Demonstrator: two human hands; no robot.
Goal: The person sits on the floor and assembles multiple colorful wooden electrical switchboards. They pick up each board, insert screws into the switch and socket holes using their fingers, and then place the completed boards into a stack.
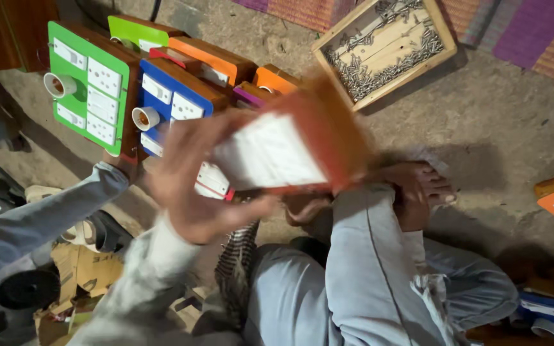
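Grip: right hand (193,186), motion-blurred, fingers wrapped round the left end of an orange-edged switch board (277,150) with a white face plate, holding it up above the lap, tilted. Board also blurred; detail of its fittings not readable.

Left hand (126,168) mostly hidden behind the right hand and the boards; grey sleeve (46,211) reaches toward the base of the green board. Whether its grip is closed on anything cannot be told.

Below the held board: bent knees in light grey trousers (360,269), a bare foot (418,192) resting on the concrete floor (482,128).

Lower left: scraps of cardboard (78,272) and dark oddments on the floor.

Behind the hands: row of finished boards standing together, a green board (91,83) with white switches and a bulb holder, a blue board (171,102) just beside it, orange ones (216,61) behind.

Farther off, top: shallow wooden tray (386,48) holding many small metal screws. Striped mat (527,32) beyond it.

Right edge: more boards, orange and blue, partly cut off.
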